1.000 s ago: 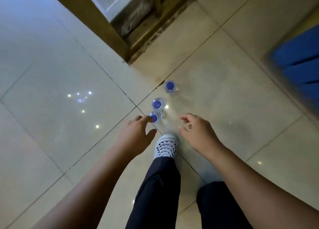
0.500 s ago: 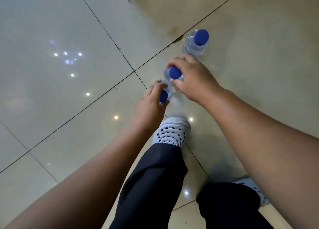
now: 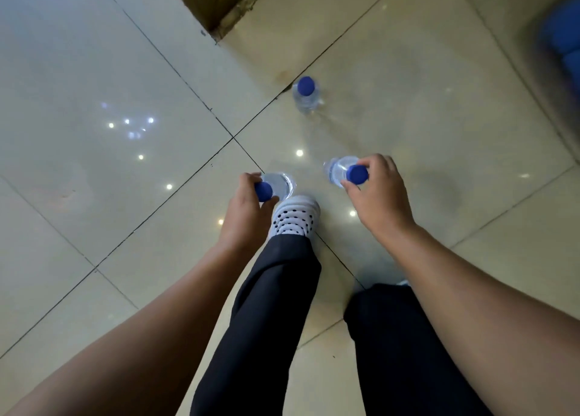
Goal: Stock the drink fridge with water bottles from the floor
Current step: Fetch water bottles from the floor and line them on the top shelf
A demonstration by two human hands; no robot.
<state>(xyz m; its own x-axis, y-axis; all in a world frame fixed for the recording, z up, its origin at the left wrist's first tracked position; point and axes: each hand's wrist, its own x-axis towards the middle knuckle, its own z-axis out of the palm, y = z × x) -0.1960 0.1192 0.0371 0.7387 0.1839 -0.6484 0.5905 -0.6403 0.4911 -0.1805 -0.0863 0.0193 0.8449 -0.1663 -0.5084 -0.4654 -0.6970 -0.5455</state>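
Glossy pale floor tiles (image 3: 94, 70) with dark grout lines fill the frame, dotted with small light reflections at centre left. A wooden frame corner (image 3: 213, 1) cuts in at the top centre.

From the lower left, the left forearm stretches up and to the right, the wrist straight. The left hand (image 3: 244, 215) sits just left of centre, knuckles toward the camera, thumb and fingers curled round the blue cap of the left bottle (image 3: 281, 185). That clear bottle is seen almost end on, cap nearest the camera, its long axis running down toward the floor with the body leaning slightly to the upper right. Whether its base touches the tile cannot be told.

Just below it is a white shoe (image 3: 295, 218) with dark holes, on a leg in dark trousers (image 3: 266, 321).

Up the frame, at upper centre, the third bottle (image 3: 306, 95) stands upright on the floor, cap up, well apart from both hands.

Right of centre, the right bottle (image 3: 337, 171) hangs cap toward the camera, its body leaning to the left. The right hand (image 3: 379, 196) pinches its blue cap between thumb and curled fingers; the right forearm runs back to the lower right corner.

A blurred blue shape (image 3: 561, 39) sits at the upper right edge.
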